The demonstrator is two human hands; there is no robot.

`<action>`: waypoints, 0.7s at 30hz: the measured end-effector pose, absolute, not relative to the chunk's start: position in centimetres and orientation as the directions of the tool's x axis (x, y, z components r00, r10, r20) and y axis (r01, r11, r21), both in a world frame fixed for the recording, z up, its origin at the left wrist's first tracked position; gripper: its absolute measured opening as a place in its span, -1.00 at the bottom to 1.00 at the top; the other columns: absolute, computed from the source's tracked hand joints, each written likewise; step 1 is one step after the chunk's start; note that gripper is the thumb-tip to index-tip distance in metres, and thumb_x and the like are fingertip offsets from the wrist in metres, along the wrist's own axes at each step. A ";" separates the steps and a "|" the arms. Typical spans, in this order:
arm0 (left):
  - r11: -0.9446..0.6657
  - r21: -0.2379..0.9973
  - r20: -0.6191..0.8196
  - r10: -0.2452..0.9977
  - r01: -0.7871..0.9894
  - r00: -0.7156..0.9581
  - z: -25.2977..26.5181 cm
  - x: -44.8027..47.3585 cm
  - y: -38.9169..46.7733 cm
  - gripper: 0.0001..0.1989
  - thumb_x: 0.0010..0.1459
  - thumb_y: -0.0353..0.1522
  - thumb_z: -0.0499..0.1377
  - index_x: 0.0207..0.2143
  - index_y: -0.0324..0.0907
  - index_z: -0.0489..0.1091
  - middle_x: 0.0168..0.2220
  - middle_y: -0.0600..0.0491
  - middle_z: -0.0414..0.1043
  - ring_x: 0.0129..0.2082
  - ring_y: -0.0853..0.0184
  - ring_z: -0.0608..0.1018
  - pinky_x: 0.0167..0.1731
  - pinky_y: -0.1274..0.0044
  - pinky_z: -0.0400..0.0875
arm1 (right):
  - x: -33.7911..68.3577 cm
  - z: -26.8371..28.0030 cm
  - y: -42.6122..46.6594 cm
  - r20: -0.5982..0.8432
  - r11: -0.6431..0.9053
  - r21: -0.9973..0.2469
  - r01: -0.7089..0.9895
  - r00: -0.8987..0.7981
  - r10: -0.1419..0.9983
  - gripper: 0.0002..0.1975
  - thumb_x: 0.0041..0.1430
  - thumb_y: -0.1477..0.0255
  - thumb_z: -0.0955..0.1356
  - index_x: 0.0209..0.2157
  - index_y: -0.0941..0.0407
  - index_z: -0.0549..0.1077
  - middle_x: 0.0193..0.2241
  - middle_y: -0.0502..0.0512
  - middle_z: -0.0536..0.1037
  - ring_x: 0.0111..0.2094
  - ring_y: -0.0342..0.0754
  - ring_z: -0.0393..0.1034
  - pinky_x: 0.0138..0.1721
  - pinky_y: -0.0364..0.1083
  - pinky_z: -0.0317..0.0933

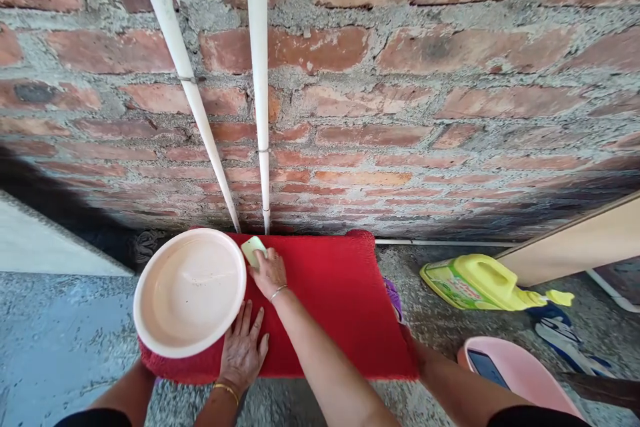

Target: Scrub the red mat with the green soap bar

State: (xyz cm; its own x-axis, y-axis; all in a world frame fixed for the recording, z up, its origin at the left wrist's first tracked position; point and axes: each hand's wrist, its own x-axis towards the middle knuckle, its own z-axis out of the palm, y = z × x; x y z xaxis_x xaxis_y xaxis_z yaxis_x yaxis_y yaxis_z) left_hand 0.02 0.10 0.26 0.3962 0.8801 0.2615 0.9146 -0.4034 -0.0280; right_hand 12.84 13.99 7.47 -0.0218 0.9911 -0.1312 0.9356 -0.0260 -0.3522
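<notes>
My left hand (243, 347) lies flat, fingers spread, on a red mat (340, 300) spread on the concrete floor, right beside a round pale pink basin (189, 290) that rests on the mat's left part. My right hand (269, 270) reaches forward across the mat and presses a small pale green bar of soap (251, 249) against the mat near its far edge, close to the basin's rim. Both wrists wear thin bangles.
A bare brick wall with two white pipes (260, 100) rises just behind the mat. A yellow-green detergent jug (475, 282) lies on its side at right. A pink tub (520, 373) sits at lower right, sandals (565, 337) beyond it, a board (575, 240) leaning.
</notes>
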 end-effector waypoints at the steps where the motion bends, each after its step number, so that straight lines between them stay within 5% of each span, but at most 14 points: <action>1: -0.403 -0.026 0.255 0.882 0.915 0.396 0.3 0.0 0.1 -0.50 0.16 -0.26 0.07 0.17 -0.06 0.31 0.20 -0.12 0.29 0.24 0.08 0.25 0.17 0.22 0.14 | 12.1 7.5 14.5 -0.145 0.008 -0.349 0.937 -0.062 0.988 -0.59 0.17 0.20 0.33 0.04 0.00 0.40 -0.09 0.19 0.39 -0.10 0.07 0.29 -0.07 0.00 0.11; 4: -0.401 -0.001 0.239 0.890 0.916 0.389 0.1 0.0 0.1 -0.49 0.16 -0.26 0.07 0.18 -0.05 0.29 0.22 -0.10 0.27 0.25 0.08 0.25 0.17 0.21 0.13 | 15.0 7.2 14.6 -0.154 -0.018 -0.296 0.955 -0.029 0.988 -0.58 0.17 0.21 0.33 0.06 -0.01 0.39 -0.07 0.20 0.38 -0.08 0.08 0.29 -0.05 0.01 0.10; 8: -0.396 0.022 0.244 0.892 0.918 0.380 -0.1 -0.1 0.0 -0.50 0.16 -0.25 0.06 0.18 -0.05 0.30 0.22 -0.09 0.27 0.25 0.07 0.24 0.18 0.20 0.12 | 26.7 7.2 12.1 -0.116 -0.314 -0.166 0.935 0.297 0.948 -0.57 0.19 0.21 0.31 0.07 0.04 0.40 -0.13 0.22 0.42 -0.14 0.06 0.33 -0.12 -0.02 0.13; 13: -0.412 -0.005 0.280 0.874 0.911 0.397 0.2 0.0 0.1 -0.50 0.17 -0.25 0.06 0.17 -0.07 0.31 0.21 -0.11 0.29 0.23 0.06 0.27 0.16 0.20 0.14 | 36.4 8.1 8.4 -0.049 -0.731 -0.116 0.672 0.732 0.680 -0.53 0.18 0.18 0.30 0.07 0.10 0.39 -0.18 0.26 0.42 -0.22 0.08 0.36 -0.20 0.00 0.17; 16: -0.419 -0.030 0.307 0.860 0.908 0.407 0.5 0.0 0.1 -0.50 0.16 -0.27 0.06 0.17 -0.08 0.31 0.20 -0.13 0.30 0.21 0.06 0.30 0.15 0.21 0.15 | 32.7 8.0 7.9 -0.015 -0.633 -0.218 0.743 0.646 0.763 -0.55 0.17 0.18 0.31 0.04 0.09 0.41 -0.21 0.22 0.41 -0.25 0.04 0.35 -0.19 -0.03 0.17; 21: -0.426 -0.049 0.320 0.850 0.903 0.418 0.8 -0.1 0.1 -0.52 0.16 -0.28 0.07 0.15 -0.10 0.34 0.19 -0.14 0.30 0.22 0.07 0.29 0.16 0.21 0.15 | 16.9 7.3 8.1 -0.080 -0.156 -0.371 0.916 0.135 0.988 -0.61 0.12 0.22 0.36 -0.01 0.00 0.43 -0.18 0.14 0.42 -0.19 0.02 0.33 -0.14 -0.06 0.14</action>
State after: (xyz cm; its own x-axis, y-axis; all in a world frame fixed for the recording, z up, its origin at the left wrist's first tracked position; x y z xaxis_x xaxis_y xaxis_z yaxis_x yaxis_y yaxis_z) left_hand -0.05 0.14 0.83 0.4182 0.8502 0.3199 0.9034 -0.4260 -0.0487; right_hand 16.95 8.14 7.33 0.1354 0.9876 -0.0798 0.9157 -0.1555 -0.3706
